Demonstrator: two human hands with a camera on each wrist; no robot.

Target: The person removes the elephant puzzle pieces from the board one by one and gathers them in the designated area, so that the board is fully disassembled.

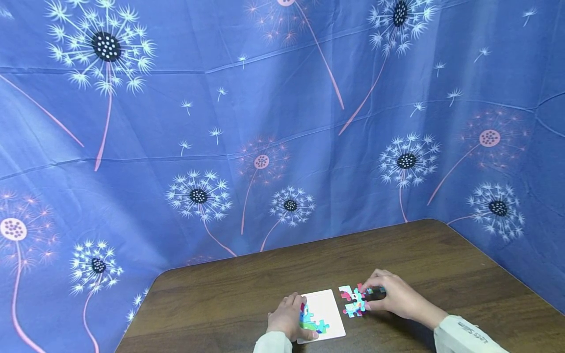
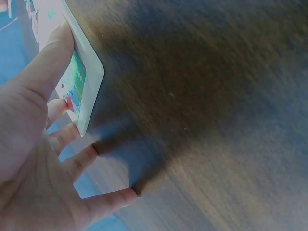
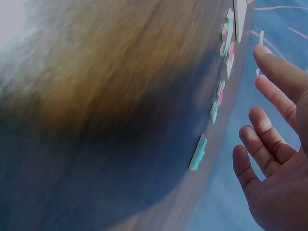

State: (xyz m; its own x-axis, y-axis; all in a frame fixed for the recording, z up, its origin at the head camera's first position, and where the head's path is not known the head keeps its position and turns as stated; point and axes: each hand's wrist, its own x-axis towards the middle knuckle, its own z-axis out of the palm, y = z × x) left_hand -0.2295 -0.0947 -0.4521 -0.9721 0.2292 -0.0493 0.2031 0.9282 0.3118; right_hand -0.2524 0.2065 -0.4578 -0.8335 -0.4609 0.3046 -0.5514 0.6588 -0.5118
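Note:
In the head view a white puzzle board point(image 1: 330, 311) lies on the table, with joined colourful pieces point(image 1: 309, 324) along its left and near sides. My left hand point(image 1: 286, 318) rests at the board's left edge, thumb over its near corner. In the left wrist view the fingers are spread and fairly straight, and the thumb point(image 2: 57, 41) presses the board's face. To the right of the board, my right hand point(image 1: 395, 294) pinches a puzzle piece point(image 3: 261, 38) between thumb and index finger, seen edge-on above the table. The picture on that piece is hard to make out.
Several loose puzzle pieces point(image 1: 351, 310) lie right of the board, some partly behind the right hand. Another loose piece point(image 3: 198, 153) lies apart from the others in the right wrist view. Behind the brown wooden table point(image 1: 212, 306) hangs a blue dandelion-print cloth point(image 1: 282, 122).

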